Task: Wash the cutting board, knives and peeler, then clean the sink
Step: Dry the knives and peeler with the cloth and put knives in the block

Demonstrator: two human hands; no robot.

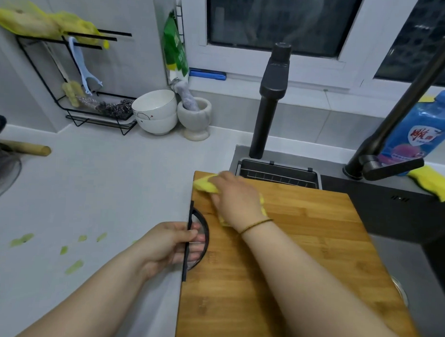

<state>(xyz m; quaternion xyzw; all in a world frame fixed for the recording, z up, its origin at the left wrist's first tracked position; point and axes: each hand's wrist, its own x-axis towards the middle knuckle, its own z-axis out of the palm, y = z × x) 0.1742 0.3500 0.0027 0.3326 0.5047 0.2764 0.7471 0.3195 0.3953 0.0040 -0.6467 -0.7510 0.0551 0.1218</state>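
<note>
Your left hand [172, 244] sits at the left edge of the cutting board [328, 222], thumb on top of its black handle [190, 214] and fingers curled through the opening under it, with your left forearm [98, 290] reaching in from the lower left. Your right hand [234, 196] lies palm down near the board's far left corner, pressing a yellow cloth [204, 185] flat. Your right forearm [313, 277] stretches diagonally across the board, with a thin brown band [256, 225] on the wrist.
</note>
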